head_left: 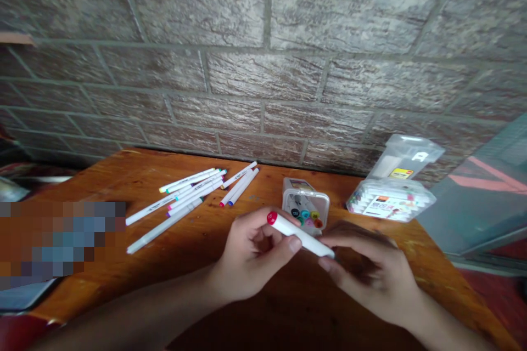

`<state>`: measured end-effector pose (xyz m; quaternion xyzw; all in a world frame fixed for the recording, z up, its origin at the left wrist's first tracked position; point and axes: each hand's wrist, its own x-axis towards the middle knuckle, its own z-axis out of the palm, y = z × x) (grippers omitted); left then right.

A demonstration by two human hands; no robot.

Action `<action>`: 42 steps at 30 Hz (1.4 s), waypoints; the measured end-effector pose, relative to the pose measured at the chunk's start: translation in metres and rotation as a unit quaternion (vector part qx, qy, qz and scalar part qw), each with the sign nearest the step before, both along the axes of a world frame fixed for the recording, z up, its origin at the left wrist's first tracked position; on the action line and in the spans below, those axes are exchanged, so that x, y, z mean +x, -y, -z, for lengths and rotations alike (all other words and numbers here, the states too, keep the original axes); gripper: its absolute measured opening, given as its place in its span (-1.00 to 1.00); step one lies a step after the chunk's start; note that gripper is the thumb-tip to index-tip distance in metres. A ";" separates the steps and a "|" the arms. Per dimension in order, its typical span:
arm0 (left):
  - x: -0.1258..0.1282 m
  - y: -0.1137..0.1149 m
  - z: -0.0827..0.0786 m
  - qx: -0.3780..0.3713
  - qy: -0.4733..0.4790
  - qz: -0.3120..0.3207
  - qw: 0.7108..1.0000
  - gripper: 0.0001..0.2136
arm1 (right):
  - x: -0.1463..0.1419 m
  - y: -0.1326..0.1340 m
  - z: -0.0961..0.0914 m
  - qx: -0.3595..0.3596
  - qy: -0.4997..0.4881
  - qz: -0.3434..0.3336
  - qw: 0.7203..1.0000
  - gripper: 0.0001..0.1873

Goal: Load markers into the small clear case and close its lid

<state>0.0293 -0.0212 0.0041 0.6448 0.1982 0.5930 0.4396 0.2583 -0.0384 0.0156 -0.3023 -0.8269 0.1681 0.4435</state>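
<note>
A white marker (307, 238) with a red end is held over the front of the table, slanting down to the right. My left hand (251, 258) pinches it near its middle, thumb on top. At its lower right end, my right hand (370, 269) has thumb and fingertips closed on the tip; what exactly lies between them is partly hidden. Just behind the hands, a clear plastic box (325, 203) lies with its opening towards me, and several markers (304, 215) inside it show coloured round ends.
Several loose white markers (181, 205) lie on the wooden table (173, 279) at left, with a smaller group (241, 184) beside them. At right stand a packed marker case (391, 200) and a clear lid-like container (415, 156). A brick wall (263, 77) borders the back.
</note>
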 end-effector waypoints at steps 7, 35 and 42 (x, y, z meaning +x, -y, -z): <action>-0.006 -0.003 0.001 -0.120 0.000 -0.009 0.993 -0.75 | 0.000 -0.003 -0.006 -0.101 -0.160 0.071 0.979 -0.76; -0.006 -0.001 0.006 -0.122 -0.064 -0.026 0.990 -0.74 | 0.005 -0.011 0.004 -0.294 -0.326 0.006 0.898 -0.83; -0.004 -0.003 0.002 -0.084 -0.043 -0.032 0.995 -0.84 | 0.004 -0.011 0.004 -0.301 -0.335 0.000 0.893 -0.80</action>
